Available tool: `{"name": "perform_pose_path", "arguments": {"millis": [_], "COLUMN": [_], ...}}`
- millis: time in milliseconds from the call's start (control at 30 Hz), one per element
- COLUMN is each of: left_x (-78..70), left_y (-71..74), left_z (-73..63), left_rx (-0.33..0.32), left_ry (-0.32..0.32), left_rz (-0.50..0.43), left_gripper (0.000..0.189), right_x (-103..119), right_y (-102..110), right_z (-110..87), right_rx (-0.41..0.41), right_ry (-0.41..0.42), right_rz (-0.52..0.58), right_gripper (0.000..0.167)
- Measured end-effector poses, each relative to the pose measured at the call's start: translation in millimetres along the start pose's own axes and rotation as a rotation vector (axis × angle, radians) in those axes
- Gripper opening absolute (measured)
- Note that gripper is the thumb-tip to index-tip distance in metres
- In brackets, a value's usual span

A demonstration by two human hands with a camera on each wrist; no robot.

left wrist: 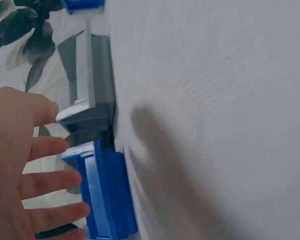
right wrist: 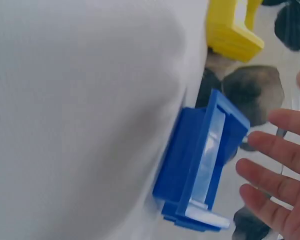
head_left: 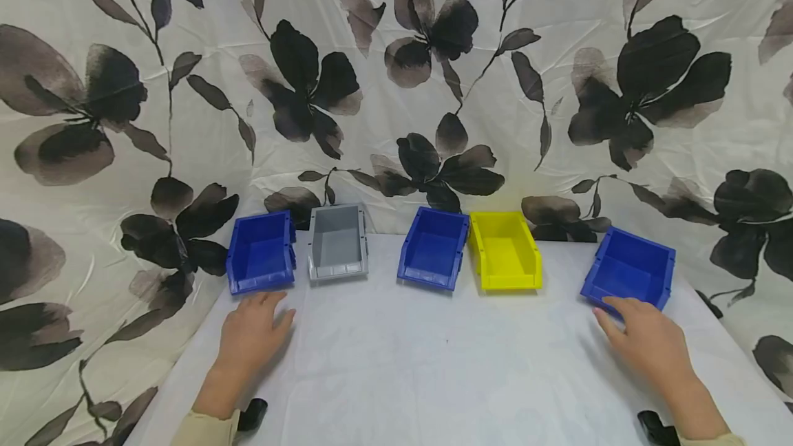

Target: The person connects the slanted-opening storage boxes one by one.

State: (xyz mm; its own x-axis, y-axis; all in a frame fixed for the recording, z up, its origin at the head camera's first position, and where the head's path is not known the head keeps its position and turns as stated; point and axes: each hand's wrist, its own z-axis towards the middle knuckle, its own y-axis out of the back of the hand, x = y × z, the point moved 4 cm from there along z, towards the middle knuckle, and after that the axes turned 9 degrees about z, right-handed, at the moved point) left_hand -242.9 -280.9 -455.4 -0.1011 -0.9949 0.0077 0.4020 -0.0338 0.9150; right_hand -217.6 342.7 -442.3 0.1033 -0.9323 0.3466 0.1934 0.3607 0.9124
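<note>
Head: rightmost bin [head_left: 630, 267] aslant, front nearward

Left hand [head_left: 250, 336] and right hand [head_left: 650, 346] well apart, backs upward, fingers [left wrist: 52, 184] loosely extended and slightly spread.

backdrop [head_left: 365, 105]: creased, pale, dark-flowered | tabletop [head_left: 446, 370]: white, in front of backdrop | light: soft, diffuse

The blue bins [head_left: 262, 257] look smooth, glossy plastic.
</note>
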Motion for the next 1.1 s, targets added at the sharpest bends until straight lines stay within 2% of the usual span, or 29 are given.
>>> {"name": "perform_pose_path", "arguments": {"millis": [100, 233, 400, 633, 767, 933, 1100], "left_x": [5.3, 17.1, 34.9, 55.9, 66.1, 82.3, 98.1], "left_y": [5.8, 11.6, 15.4, 24.9, 25.9, 20.1, 12.3], "left_z": [2.1, 7.8, 16.5, 29.4, 40.8, 48.9, 57.2], "left_rx": [-0.043, -0.067, -0.032, 0.009, 0.081, 0.151, 0.125], "left_ry": [0.000, 0.027, 0.083, 0.142, 0.185, 0.235, 0.275], "left_rz": [-0.025, -0.053, -0.087, -0.111, -0.132, -0.170, -0.275], "left_gripper": [0.033, 0.027, 0.027, 0.030, 0.036, 0.043, 0.046], "right_x": [-5, -15, -29, -54, -67, -82, -96], "right_y": [9, 19, 26, 36, 39, 33, 28], "right_z": [-1.1, -2.4, -4.1, -4.0, -3.7, -2.0, 0.3], "right_rx": [-0.098, -0.208, -0.262, -0.345, -0.398, -0.444, -0.428], "right_ry": [0.003, -0.004, -0.080, -0.213, -0.295, -0.338, -0.390], "right_rz": [0.050, 0.075, 0.087, 0.160, 0.165, 0.218, 0.365], "right_gripper": [0.038, 0.026, 0.029, 0.030, 0.031, 0.031, 0.038]}}
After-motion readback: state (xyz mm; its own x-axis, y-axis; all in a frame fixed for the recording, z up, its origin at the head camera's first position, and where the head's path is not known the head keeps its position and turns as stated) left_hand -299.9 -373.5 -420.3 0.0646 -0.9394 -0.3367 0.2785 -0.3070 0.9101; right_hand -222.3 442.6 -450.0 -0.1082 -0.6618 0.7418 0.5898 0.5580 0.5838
